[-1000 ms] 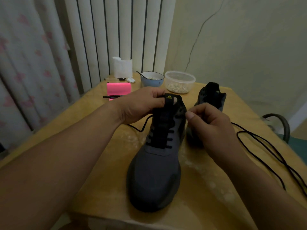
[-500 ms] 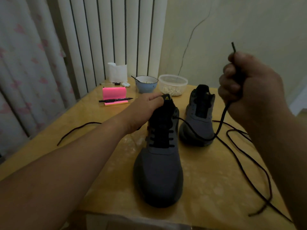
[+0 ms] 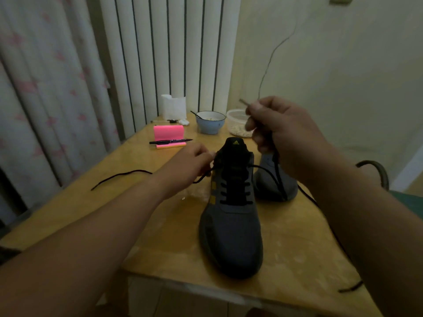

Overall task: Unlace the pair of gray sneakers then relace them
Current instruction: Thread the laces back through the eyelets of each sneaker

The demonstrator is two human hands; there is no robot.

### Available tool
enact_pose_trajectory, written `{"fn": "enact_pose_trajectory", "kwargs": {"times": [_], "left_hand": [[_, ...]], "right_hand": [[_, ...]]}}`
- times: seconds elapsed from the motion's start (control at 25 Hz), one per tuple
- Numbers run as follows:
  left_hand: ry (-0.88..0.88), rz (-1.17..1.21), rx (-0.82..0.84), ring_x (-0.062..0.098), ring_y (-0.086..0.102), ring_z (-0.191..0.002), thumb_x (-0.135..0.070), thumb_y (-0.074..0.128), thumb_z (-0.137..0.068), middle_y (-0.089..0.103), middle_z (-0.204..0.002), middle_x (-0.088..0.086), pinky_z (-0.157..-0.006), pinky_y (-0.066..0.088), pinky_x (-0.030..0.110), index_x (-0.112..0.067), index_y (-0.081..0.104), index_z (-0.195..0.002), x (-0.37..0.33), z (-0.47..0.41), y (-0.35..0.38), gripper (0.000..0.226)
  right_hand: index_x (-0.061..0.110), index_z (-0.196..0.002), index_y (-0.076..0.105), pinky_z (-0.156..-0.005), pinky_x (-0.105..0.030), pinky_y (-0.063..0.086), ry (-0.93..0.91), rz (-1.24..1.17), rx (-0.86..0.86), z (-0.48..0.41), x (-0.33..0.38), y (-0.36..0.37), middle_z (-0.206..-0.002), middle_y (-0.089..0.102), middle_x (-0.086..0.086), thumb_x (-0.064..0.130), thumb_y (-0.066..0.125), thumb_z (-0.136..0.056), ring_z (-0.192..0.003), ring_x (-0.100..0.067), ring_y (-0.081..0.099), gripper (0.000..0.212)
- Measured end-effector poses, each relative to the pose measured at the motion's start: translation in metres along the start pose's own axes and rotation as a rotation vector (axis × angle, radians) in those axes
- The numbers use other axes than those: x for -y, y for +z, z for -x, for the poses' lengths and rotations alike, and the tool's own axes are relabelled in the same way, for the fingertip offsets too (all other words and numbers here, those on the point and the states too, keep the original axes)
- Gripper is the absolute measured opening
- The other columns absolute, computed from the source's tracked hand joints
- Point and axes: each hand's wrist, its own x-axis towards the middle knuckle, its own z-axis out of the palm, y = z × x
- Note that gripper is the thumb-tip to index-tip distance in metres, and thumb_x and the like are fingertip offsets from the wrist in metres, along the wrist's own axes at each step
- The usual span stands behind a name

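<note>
The near sneaker point(image 3: 231, 234) stands toe toward the person at the front of the bench point(image 3: 160, 225), so the eyelet rows face upward for access. The far sneaker point(image 3: 270, 186) sits just behind and to its right, with no lace visible in it. The lower eyelet rows of the near sneaker are threaded, so the step in hand is judged to be relacing its upper rows. The right hand point(image 3: 281, 133) is closed in a fist around the black lace point(image 3: 263, 168), with the stiff lace tip point(image 3: 243, 102) protruding up and to the left. Holding the lace close to the tip gives control for aiming it at an eyelet. From the fist the lace runs down and across the tongue to the left side of the collar. There the left hand point(image 3: 194, 163) has its fingers curled and appears to pinch the lace strand, steadying the sneaker at the same time. The other lace tail point(image 3: 119, 177) lies slack on the bench to the left. Half a second earlier the right hand was raised high and to the right, drawing the lace through. It is now lower and nearer the collar. The left hand has moved from the top of the tongue to the collar's left edge.
</note>
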Motion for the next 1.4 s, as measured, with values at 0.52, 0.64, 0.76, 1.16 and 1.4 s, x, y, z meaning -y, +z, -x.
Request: {"fn": "enact_pose_trajectory", "kwargs": {"times": [0.52, 0.64, 0.76, 1.16, 1.4], "left_hand": [[0.031, 0.279, 0.095, 0.027, 0.057, -0.062, -0.017, 0.039, -0.109, 0.068, -0.076, 0.014, -0.064, 0.046, 0.036, 0.006, 0.059, -0.102, 0.014, 0.01, 0.008, 0.03], [0.056, 0.336, 0.1, 0.027, 0.054, -0.064, -0.017, 0.038, -0.109, 0.068, -0.078, 0.013, -0.064, 0.046, 0.034, 0.009, 0.056, -0.105, 0.023, 0.012, 0.008, 0.032], [0.08, 0.337, 0.079, 0.026, 0.053, -0.063, -0.016, 0.038, -0.109, 0.067, -0.078, 0.014, -0.062, 0.046, 0.03, 0.013, 0.053, -0.106, 0.026, 0.011, 0.009, 0.034], [0.125, 0.312, 0.047, 0.025, 0.051, -0.061, -0.013, 0.042, -0.107, 0.069, -0.078, 0.021, -0.058, 0.044, 0.025, 0.012, 0.056, -0.098, 0.025, 0.012, 0.007, 0.03], [0.104, 0.318, 0.042, 0.025, 0.051, -0.059, -0.012, 0.042, -0.107, 0.069, -0.076, 0.016, -0.055, 0.043, 0.025, 0.01, 0.058, -0.098, 0.023, 0.013, 0.007, 0.029]], "right_hand": [[0.008, -0.106, 0.064, -0.064, -0.031, 0.059, 0.162, 0.186, 0.058, -0.004, -0.036, 0.021, -0.09, 0.079, -0.01, 0.017, 0.053, -0.109, -0.077, -0.027, 0.078, 0.015], [0.015, -0.103, 0.068, -0.062, -0.025, 0.057, 0.137, 0.372, 0.121, -0.003, -0.034, 0.021, -0.085, 0.077, -0.005, 0.02, 0.059, -0.105, -0.073, -0.019, 0.077, 0.01], [0.025, -0.1, 0.071, -0.058, -0.021, 0.055, 0.008, 0.803, 0.161, -0.004, -0.034, 0.023, -0.082, 0.071, 0.005, 0.027, 0.064, -0.102, -0.067, -0.009, 0.071, 0.007], [0.026, -0.094, 0.072, -0.074, -0.033, 0.058, -0.087, 1.191, 0.258, -0.015, -0.028, 0.035, -0.088, 0.065, 0.012, 0.028, 0.062, -0.1, -0.08, -0.007, 0.061, 0.011], [0.024, -0.101, 0.074, -0.066, -0.027, 0.054, -0.076, 1.105, 0.196, -0.014, -0.034, 0.035, -0.088, 0.065, 0.011, 0.029, 0.062, -0.101, -0.077, -0.006, 0.062, 0.013]]}}
